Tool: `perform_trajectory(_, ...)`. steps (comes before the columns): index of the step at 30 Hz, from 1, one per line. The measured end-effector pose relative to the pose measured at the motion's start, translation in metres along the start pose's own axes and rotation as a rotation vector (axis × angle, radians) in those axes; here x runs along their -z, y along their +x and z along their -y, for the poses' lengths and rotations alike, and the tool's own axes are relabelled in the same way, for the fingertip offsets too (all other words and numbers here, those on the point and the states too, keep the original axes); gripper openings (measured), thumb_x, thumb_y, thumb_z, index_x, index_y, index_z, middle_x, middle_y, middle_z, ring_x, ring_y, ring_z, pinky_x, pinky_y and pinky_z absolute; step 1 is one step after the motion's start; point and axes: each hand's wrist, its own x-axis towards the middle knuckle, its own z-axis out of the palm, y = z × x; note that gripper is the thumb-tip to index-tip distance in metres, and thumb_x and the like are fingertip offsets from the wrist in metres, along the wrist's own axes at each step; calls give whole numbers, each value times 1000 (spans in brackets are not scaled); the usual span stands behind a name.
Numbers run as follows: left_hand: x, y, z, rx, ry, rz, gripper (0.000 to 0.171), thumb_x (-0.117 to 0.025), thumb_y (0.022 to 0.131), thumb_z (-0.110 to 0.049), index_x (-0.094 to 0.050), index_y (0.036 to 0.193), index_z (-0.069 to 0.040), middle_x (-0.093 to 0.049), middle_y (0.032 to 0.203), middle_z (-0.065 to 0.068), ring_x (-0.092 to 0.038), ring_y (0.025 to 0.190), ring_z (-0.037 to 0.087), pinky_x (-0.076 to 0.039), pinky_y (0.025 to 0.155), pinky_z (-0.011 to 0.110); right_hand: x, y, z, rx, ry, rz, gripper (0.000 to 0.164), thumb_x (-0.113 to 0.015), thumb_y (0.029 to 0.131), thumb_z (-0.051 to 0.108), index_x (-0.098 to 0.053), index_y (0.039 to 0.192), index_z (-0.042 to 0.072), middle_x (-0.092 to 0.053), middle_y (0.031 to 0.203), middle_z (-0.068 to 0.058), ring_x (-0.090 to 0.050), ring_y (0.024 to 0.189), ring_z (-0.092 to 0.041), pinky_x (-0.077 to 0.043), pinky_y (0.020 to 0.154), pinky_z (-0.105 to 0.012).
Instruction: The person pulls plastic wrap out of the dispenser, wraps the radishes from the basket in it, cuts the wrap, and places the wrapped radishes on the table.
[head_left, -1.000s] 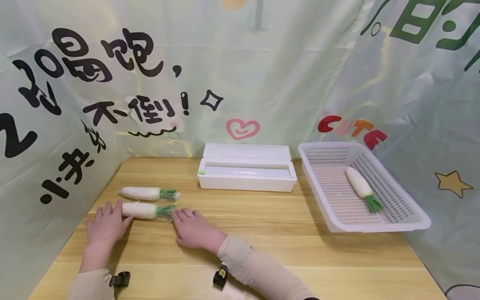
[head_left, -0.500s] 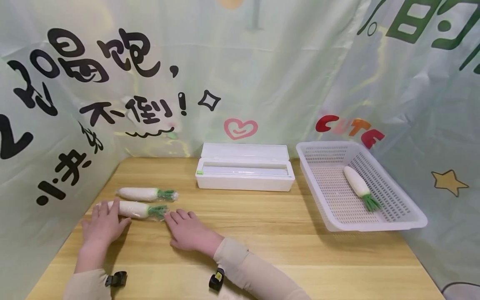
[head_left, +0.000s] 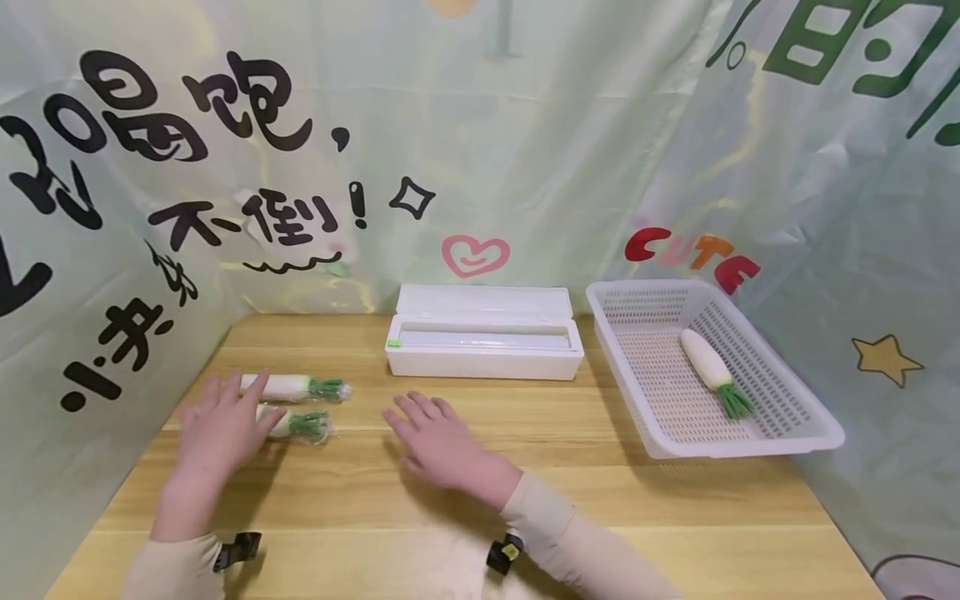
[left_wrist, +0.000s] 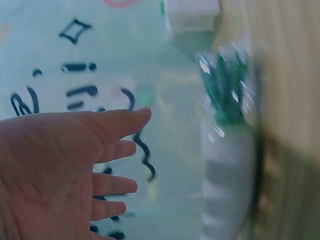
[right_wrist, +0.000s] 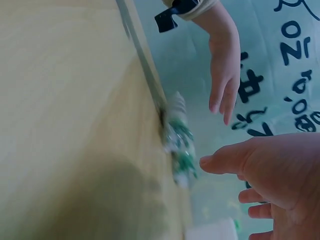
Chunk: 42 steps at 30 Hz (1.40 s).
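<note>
Bare radish, frame right, rightward of all fingers | axis upper-left to lower-right | right hand nearer than left hand | 2 hands' fingers extended, grasping nothing

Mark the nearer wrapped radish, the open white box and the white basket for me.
Nearer wrapped radish (head_left: 306, 425): head view, on its green leaves.
Open white box (head_left: 483, 364): head view, on its front wall.
White basket (head_left: 654, 371): head view, on a bare part of its perforated floor.
</note>
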Motion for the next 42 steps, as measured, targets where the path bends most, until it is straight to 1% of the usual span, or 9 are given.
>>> perform_trajectory(8, 19, 3, -50, -130, 18, -78, 66, -46, 98, -53, -34, 149, -12, -26, 153, 30, -14, 142, 55, -4, 107, 78, 27, -35, -40, -38, -43, -136, 73, -65, 90, 40, -33, 152, 16, -30, 159, -9, -30, 146, -30, -31, 117, -49)
perform_trajectory(17, 20, 10, -92, -289, 36, -226, 52, -57, 96, -41, -50, 139, -13, -44, 147, 20, -33, 138, 45, -20, 109, 72, 55, -74, -89, -98, -5, -294, 66, -71, 87, 31, -45, 144, 11, -41, 152, -16, -39, 140, -37, -35, 113, -55)
perform_trajectory(22, 13, 24, -107, -421, 18, -383, 44, -66, 90, -34, -61, 128, -11, -58, 134, 16, -49, 126, 39, -33, 106, 65, 62, -84, -118, -151, -17, -325, 62, -72, 87, 29, -49, 141, 8, -47, 146, -18, -43, 135, -38, -39, 107, -58)
perform_trajectory(24, 9, 34, -112, -477, 9, -449, 42, -69, 88, -33, -64, 123, -10, -63, 127, 15, -55, 119, 38, -38, 102, 60, 60, -83, -131, -181, -16, -331, 60, -72, 87, 29, -51, 139, 7, -49, 143, -18, -44, 134, -39, -42, 104, -59)
perform_trajectory(27, 0, 52, -117, -532, -2, -501, 37, -71, 87, -32, -68, 118, -12, -67, 119, 11, -58, 112, 36, -42, 97, 55, 54, -78, -151, -223, -11, -347, 56, -71, 87, 28, -53, 136, 5, -53, 139, -19, -47, 131, -38, -45, 100, -58)
perform_trajectory(29, -5, 65, -118, -548, 0, -499, 35, -71, 87, -32, -68, 117, -13, -68, 117, 9, -58, 111, 34, -43, 96, 53, 49, -73, -163, -243, 12, -370, 53, -72, 87, 25, -56, 132, 2, -56, 134, -20, -50, 127, -39, -46, 98, -57)
perform_trajectory(33, -16, 86, -120, -540, 9, -436, 32, -69, 90, -32, -69, 116, -15, -68, 116, 8, -57, 111, 32, -42, 97, 52, 36, -62, -180, -302, 90, -392, 46, -71, 88, 20, -59, 126, -2, -60, 126, -22, -54, 119, -40, -47, 97, -55)
perform_trajectory(37, -27, 104, -122, -513, -4, -368, 29, -66, 92, -31, -69, 116, -15, -67, 118, 8, -55, 114, 31, -43, 98, 53, 23, -53, -190, -399, 165, -356, 39, -67, 91, 21, -62, 123, 0, -62, 123, -22, -54, 118, -42, -46, 97, -56)
perform_trajectory(42, -42, 124, -124, -496, -52, -324, 26, -64, 94, -30, -71, 113, -14, -68, 117, 8, -55, 115, 31, -43, 100, 51, 10, -46, -200, -492, 226, -318, 31, -65, 92, 20, -68, 115, 0, -65, 119, -21, -55, 116, -43, -44, 99, -55)
